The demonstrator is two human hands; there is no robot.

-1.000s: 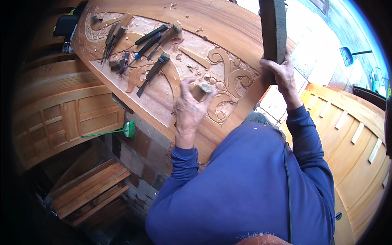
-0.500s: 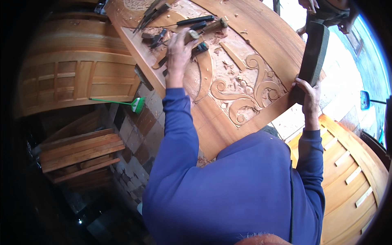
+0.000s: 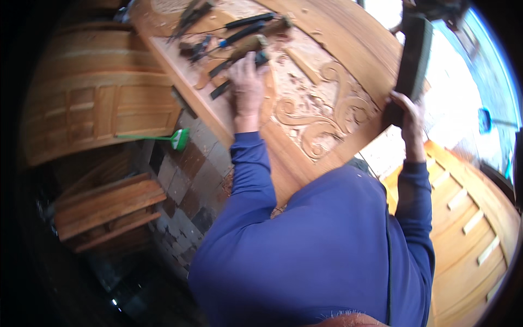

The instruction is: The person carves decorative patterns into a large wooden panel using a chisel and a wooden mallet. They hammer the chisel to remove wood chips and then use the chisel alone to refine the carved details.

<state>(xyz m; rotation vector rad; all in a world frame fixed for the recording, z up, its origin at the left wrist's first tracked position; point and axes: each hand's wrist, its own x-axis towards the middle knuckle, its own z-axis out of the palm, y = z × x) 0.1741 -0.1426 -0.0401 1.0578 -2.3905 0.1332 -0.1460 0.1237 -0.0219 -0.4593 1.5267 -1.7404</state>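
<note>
In the head view, take the carved wooden panel as your landmark. Your right hand is closed around the lower end of a dark wooden bar, which stands tilted at the panel's right-hand edge; whether its foot touches the panel, you cannot tell. Expect the bar to be stiff and fairly heavy, with a dry, rough surface unlikely to slip. Most of its length rises above your grip, so it will probably feel top-heavy; that lower end suits a full wrap of the fingers.

Your left hand is over the panel's left part, fingers half bent, just beside a pale-handled carving tool and a dark flat chisel. Blur hides whether it grips either. Both should be light and rigid; hold them by the handle, since the blade end is likely sharp. Farther up the panel from that hand lie two black-handled tools, and the scroll relief sits on the panel between your two hands.
</note>
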